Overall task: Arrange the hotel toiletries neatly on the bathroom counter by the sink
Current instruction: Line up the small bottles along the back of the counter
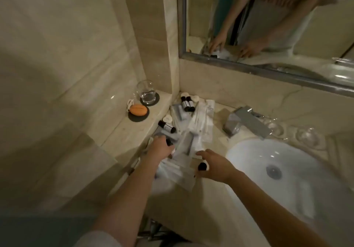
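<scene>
A heap of white and grey toiletry packets lies on the marble counter left of the sink. Two small black-capped bottles lie side by side at the back corner, and another one lies tilted at the left edge of the heap. My left hand rests on the heap with its fingers curled round a small black-capped bottle. My right hand hovers over the heap's front and holds a small bottle with a black cap.
A raised ledge on the left carries a glass of water on a dark coaster and an orange soap on a dark dish. A chrome tap stands behind the sink. Upturned glasses stand at the right. A mirror hangs above.
</scene>
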